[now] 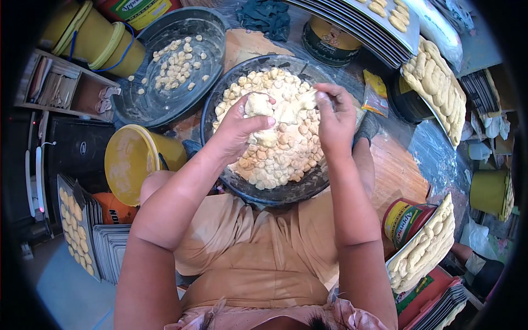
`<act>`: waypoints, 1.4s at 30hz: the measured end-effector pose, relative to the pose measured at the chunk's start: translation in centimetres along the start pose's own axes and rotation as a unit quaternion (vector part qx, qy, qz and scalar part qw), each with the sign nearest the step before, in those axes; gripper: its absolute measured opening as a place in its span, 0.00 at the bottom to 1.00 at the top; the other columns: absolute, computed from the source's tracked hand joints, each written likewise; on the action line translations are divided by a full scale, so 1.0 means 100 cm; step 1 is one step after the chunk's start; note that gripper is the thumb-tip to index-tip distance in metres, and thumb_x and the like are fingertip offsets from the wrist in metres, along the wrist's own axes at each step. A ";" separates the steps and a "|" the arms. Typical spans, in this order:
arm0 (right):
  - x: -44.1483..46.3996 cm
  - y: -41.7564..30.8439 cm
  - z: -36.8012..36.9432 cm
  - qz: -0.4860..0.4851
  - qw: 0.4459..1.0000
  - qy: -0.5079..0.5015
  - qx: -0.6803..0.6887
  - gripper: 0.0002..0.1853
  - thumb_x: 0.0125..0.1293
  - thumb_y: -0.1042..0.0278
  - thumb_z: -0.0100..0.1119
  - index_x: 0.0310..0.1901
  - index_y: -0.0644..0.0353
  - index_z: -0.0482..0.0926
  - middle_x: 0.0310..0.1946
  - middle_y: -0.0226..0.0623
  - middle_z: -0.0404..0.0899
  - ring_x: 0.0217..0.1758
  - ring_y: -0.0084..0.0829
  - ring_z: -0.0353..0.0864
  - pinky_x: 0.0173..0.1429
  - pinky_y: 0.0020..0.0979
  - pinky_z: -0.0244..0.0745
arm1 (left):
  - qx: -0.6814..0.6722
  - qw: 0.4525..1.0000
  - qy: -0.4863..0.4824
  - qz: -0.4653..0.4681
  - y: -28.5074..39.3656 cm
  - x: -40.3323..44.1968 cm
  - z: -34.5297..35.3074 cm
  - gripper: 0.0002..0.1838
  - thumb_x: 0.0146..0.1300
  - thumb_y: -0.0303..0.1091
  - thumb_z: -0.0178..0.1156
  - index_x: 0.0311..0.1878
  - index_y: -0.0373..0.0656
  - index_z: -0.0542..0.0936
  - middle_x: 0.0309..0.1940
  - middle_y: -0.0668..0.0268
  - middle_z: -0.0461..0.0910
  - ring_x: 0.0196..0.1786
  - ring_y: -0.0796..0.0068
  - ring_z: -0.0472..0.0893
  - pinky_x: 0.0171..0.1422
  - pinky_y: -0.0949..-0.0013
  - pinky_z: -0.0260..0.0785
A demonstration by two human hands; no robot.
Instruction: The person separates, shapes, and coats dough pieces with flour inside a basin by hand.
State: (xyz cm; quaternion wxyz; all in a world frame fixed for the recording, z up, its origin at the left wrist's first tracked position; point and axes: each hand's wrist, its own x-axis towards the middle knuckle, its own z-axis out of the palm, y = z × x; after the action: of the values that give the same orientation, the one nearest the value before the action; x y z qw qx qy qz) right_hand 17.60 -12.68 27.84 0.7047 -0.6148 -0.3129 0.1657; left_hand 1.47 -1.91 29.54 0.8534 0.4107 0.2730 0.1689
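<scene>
My left hand [242, 124] is wrapped round a lump of pale dough [257, 104], its thumb pressed across the front. Opposite it, my right hand [336, 113] pinches a pale piece of dough [306, 101] between thumb and fingers. Whether the two pieces are joined I cannot tell. Both hands are above a wide dark basin [210, 104] on the floor between my legs. Many small floury dough balls [283, 144] fill it, some pale and some browner.
A second dark basin [165, 113] at the upper left holds scattered dough balls [177, 66]. A yellow bucket [127, 165] stands left of my knee. Trays of shaped dough [434, 82] rest on tubs at right. Stacked trays [113, 247] stand at lower left.
</scene>
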 end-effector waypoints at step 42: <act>-0.020 -0.001 0.021 0.151 0.963 -0.221 0.008 0.20 0.60 0.69 0.65 0.52 0.62 0.71 0.36 0.36 0.75 0.37 0.24 0.75 0.41 0.27 0.74 | 0.140 0.987 0.039 0.063 -0.012 0.004 -0.006 0.22 0.72 0.41 0.50 0.63 0.40 0.61 0.54 0.58 0.72 0.55 0.69 0.77 0.57 0.66 0.73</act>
State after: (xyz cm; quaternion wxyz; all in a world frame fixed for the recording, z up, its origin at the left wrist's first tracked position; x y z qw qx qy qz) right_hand 14.76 -12.28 27.55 0.5896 -0.5971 -0.3632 0.4049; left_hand 1.51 -2.07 28.18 0.7634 0.5360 0.3009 0.1984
